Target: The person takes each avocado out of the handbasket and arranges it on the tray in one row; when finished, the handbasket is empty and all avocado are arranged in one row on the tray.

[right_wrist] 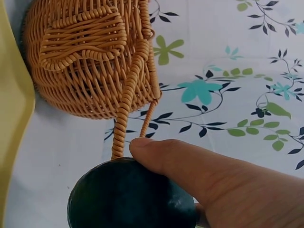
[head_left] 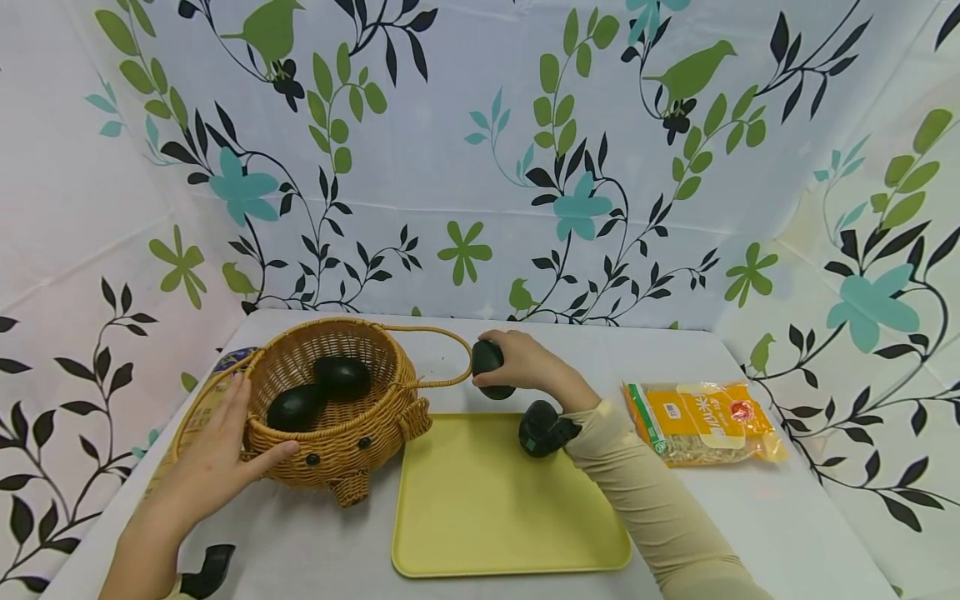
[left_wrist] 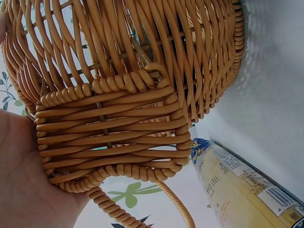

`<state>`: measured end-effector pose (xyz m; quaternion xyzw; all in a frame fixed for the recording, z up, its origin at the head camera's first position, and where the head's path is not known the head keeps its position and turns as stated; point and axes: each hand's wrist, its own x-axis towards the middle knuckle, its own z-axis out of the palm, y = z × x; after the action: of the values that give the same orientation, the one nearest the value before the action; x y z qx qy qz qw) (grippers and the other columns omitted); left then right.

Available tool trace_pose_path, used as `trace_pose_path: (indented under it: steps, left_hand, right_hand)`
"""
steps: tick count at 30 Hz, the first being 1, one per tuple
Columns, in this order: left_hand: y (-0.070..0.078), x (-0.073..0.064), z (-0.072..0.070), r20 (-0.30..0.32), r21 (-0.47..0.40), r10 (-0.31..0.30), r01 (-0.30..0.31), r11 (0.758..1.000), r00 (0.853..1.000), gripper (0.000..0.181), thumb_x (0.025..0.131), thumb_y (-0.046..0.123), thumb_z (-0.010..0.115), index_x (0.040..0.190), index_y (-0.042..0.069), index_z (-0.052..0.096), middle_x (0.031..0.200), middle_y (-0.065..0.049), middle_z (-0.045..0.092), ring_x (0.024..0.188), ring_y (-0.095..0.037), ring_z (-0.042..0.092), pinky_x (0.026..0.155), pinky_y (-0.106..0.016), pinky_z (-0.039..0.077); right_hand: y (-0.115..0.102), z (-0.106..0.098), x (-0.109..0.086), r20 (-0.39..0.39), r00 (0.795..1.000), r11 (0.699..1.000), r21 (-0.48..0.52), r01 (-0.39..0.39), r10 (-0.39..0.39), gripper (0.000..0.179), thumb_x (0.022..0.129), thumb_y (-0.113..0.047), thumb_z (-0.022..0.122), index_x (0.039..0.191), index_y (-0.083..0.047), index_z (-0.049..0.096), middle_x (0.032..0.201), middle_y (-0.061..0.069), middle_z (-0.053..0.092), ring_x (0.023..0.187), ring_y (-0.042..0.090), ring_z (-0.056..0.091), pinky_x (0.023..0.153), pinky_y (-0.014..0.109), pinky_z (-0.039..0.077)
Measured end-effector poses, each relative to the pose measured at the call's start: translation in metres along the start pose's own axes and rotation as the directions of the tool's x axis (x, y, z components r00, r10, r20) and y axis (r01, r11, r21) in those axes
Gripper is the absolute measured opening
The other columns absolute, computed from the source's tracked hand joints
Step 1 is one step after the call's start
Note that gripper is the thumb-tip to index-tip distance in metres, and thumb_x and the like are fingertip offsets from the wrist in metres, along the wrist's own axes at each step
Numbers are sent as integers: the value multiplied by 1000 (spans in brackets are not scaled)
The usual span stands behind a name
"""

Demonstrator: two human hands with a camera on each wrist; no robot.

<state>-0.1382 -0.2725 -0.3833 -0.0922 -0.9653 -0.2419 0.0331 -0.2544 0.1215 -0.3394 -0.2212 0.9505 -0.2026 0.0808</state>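
My right hand (head_left: 525, 362) grips a dark green, smooth oval avocado (head_left: 488, 367) above the table, just past the tray's far edge. In the right wrist view the thumb lies along the side of that avocado (right_wrist: 128, 194). A wicker basket (head_left: 330, 467) with an animal face stands on the left, two dark avocados (head_left: 296, 407) inside it. Its loop handle (head_left: 431, 330) reaches right, close to the held avocado. Against the basket's left side rests my left hand (head_left: 206, 450), fingers extended along the rim and thumb spread; its palm meets the woven ear (left_wrist: 114, 133).
A yellow tray (head_left: 502, 517) lies to the right of the basket. Farther right is an orange-yellow bag of grain (head_left: 701, 423). Behind my left hand lies a long clear packet (left_wrist: 242, 185) with blue ends. Patterned cloth (head_left: 480, 167) encloses the white table.
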Motion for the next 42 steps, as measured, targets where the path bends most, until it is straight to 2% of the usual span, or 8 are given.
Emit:
trace_pose_path:
  steps: [28,36,42]
  left_hand:
    - [2,0,-1,4,3,-5,5,1000,1000,110,85,55,60,150,6,-14,156,-19,-18,140,-54,3,98,-76,21]
    - [2,-1,-1,3,4,-6,6,1000,1000,109,85,55,60,150,6,-14,156,-19,-17,140,-54,2,98,-76,21]
    - [3,-1,-1,12,5,-18,18,1000,1000,109,85,56,59,150,7,-15,156,-18,-18,139,-55,3,97,-77,21]
  right_hand:
    - [5,15,-1,19,999,999,-6,-31,31,69,79,-38,72,137,-10,46,113,14,59,95,23,56,72,29,52]
    - [6,23,-1,32,998,998,-23,-57,58,70,79,-39,72,137,-9,47,115,11,61,100,23,57,80,33,51]
    - [4,29,-2,52,996,997,-33,-65,66,70,79,-40,72,136,-9,48,117,10,62,100,22,58,80,33,51]
